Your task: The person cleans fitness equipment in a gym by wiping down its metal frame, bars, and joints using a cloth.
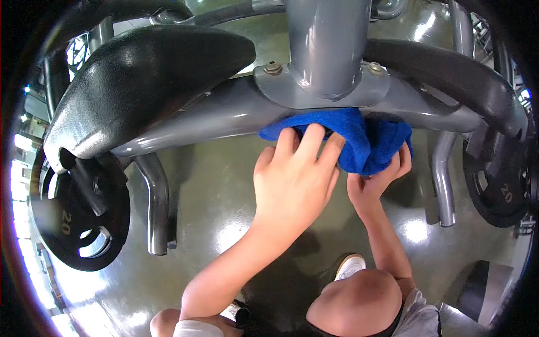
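A blue cloth (359,135) is bunched against the underside of a curved grey metal tube (213,121), just below the flange of an upright post (328,45). My left hand (297,174) grips the cloth's left part, fingers bent into its folds. On the right, my right hand (384,177) has its fingers wrapped round the cloth's lower right end. Part of the tube behind the cloth is hidden.
Black padded arms (146,84) curve out on both sides. Weight plates marked 20 hang at left (84,219) and right (499,185). Bent grey pegs (156,208) point down near each plate. My knee (359,303) is below, over the shiny floor.
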Available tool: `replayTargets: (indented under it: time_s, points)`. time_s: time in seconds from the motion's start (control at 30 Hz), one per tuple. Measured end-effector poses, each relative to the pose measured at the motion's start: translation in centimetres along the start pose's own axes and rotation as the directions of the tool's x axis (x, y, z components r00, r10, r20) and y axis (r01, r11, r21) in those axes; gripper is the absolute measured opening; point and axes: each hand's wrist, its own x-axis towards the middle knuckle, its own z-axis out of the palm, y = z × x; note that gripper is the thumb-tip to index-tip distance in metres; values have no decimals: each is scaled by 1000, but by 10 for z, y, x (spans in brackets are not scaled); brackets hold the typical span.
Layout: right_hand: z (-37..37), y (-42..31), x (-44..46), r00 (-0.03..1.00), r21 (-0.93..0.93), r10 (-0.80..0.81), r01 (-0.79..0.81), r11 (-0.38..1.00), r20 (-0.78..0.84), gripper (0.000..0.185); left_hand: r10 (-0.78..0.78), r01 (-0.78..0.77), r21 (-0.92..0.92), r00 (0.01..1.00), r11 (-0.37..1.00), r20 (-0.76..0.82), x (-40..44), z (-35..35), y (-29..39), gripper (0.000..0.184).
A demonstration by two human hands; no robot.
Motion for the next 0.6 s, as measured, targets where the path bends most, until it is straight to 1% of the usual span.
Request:
replayTargets:
  time_s: [0.03, 0.1, 0.13, 0.17, 0.2, 0.23, 0.3, 0.33, 0.37, 0.4, 0.43, 0.5, 0.57, 0.6]
  points:
    - [-6, 1, -3, 1000, -8, -7, 7, 1000, 1, 71, -17, 17, -14, 1000, 1000, -4, -1, 2, 3, 25]
    - [-13, 6, -8, 996, -2, 67, -67, 998, 59, 70, -32, 32, -11, 999, 999, 2, -8, 4, 1, 25]
    - [-15, 5, -4, 996, -13, 68, -67, 998, 52, 70, -63, 64, 72, 998, 995, -17, -14, 6, -3, 28]
    - [-15, 2, 0, 999, 11, 44, -44, 999, 2, 74, -91, 95, 155, 995, 983, -37, -18, 8, -9, 31]
    - [-14, 0, 3, 999, 34, 25, -23, 999, -48, 78, -84, 103, 197, 991, 975, -102, -21, 11, -14, 30]
    - [-11, 2, 0, 998, 26, 33, -32, 999, -56, 78, -73, 112, 241, 984, 964, -165, -22, 11, -20, 29]
    - [-1, 6, -5, 988, 299, 33, 14, 954, -149, 76, -35, 92, 296, 981, 951, -192, -25, 6, -31, 27]
    - [5, 2, -7, 984, 317, 81, -27, 948, -156, 74, -23, 90, 312, 977, 946, -213, -26, 6, -34, 28]
    - [7, -1, -5, 983, 314, 89, -34, 949, -163, 74, -11, 89, 328, 972, 940, -234, -26, 6, -34, 28]
    - [7, -3, -2, 986, 326, 114, -68, 943, -124, 72, -1, 79, 332, 973, 940, -230, -24, 9, -32, 28]
    - [7, -5, 2, 987, 336, 136, -101, 936, -82, 70, -22, 95, 318, 974, 944, -225, -24, 11, -29, 29]
    - [6, -7, 9, 985, 341, 146, -107, 934, -89, 67, -45, 111, 305, 975, 946, -216, -21, 13, -22, 29]
    - [6, -6, 13, 994, 374, 70, -35, 927, -82, 67, 20, 36, 272, 979, 962, -201, -12, 12, -14, 29]
    - [6, -5, 14, 994, 375, 72, -36, 926, -82, 67, 21, 33, 269, 980, 962, -196, -9, 15, -7, 27]
